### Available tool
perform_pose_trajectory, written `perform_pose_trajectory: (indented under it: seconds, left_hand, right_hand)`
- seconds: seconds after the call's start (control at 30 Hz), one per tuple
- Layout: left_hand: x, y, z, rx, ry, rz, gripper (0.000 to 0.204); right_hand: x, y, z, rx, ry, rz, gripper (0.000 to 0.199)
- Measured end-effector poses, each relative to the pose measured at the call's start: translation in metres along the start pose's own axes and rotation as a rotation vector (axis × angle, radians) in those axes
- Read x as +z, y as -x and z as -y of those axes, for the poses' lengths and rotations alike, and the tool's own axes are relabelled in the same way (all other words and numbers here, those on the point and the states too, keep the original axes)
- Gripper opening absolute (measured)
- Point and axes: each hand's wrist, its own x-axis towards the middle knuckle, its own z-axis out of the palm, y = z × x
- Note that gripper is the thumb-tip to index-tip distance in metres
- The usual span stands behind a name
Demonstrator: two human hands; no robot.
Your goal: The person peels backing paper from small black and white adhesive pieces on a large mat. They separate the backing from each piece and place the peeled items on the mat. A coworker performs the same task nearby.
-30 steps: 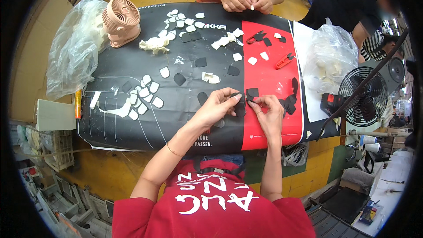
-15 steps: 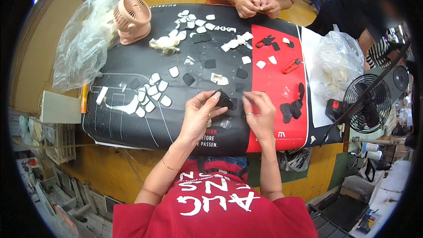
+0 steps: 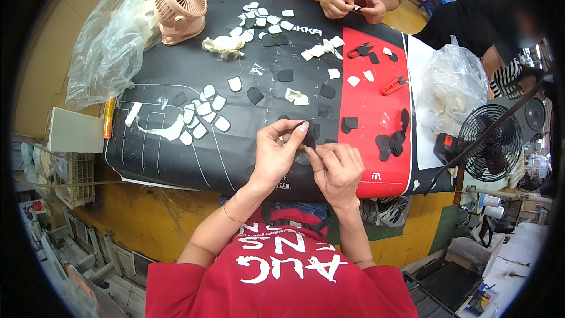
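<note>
My left hand (image 3: 276,150) pinches a small black rounded patch (image 3: 309,131) between thumb and fingers, above the near part of the black mat. The fingertips of my right hand (image 3: 338,171) are closed at the patch's lower edge, so both hands are on it. Fingers partly cover the patch. More black patches lie around my hands, such as one (image 3: 325,110) just beyond them and a pair (image 3: 349,123) on the red strip. A cluster of white rounded patches with dark edges (image 3: 203,109) lies to the left.
On the mat (image 3: 176,70) are crumpled off-white scraps (image 3: 223,46), a pink fan (image 3: 181,9), and two thread snips (image 3: 394,85) on the red strip. Plastic bags (image 3: 450,76) stand at both sides. Across the table a person's hands (image 3: 353,3) hold a small piece. A black fan (image 3: 491,141) stands right.
My right hand has moved left and now meets the patch in my left hand. Two black patches it covered on the red strip are now in sight. The view has shifted slightly.
</note>
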Motion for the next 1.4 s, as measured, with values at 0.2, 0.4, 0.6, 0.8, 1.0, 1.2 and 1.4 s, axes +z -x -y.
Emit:
perform_pose_trajectory:
  seconds: [0.2, 0.4, 0.6, 0.8, 1.0, 1.2, 1.4]
  left_hand:
    - [-0.006, 0.004, -0.008, 0.5, -0.295, 0.071, 0.013]
    - [-0.019, 0.007, -0.021, 0.353, -0.166, 0.211, 0.016]
    - [-0.02, 0.009, -0.032, 0.308, -0.113, 0.175, 0.012]
    - [-0.088, -0.008, -0.074, 0.35, -0.159, -0.099, 0.017]
    - [-0.077, 0.006, -0.04, 0.17, -0.03, -0.053, 0.02]
    - [-0.056, 0.026, -0.024, 0.02, -0.041, -0.001, 0.021]
    - [-0.032, 0.033, -0.017, -0.121, 0.106, 0.142, 0.026]
  right_hand:
    - [-0.011, 0.003, 0.001, 0.727, -0.917, 0.346, 0.025]
    - [-0.005, 0.01, 0.001, 0.941, -1.611, 0.424, 0.027]
    - [-0.012, 0.011, 0.006, 0.999, -2.146, 0.534, 0.029]
    - [-0.073, 0.02, -0.001, 0.699, -1.359, 0.361, 0.023]
    - [-0.059, 0.012, -0.06, 0.471, -0.022, -0.057, 0.014]
    - [-0.046, 0.034, -0.063, 0.212, 0.249, 0.177, 0.021]
    - [-0.047, 0.038, -0.016, 0.436, -0.122, -0.035, 0.029]
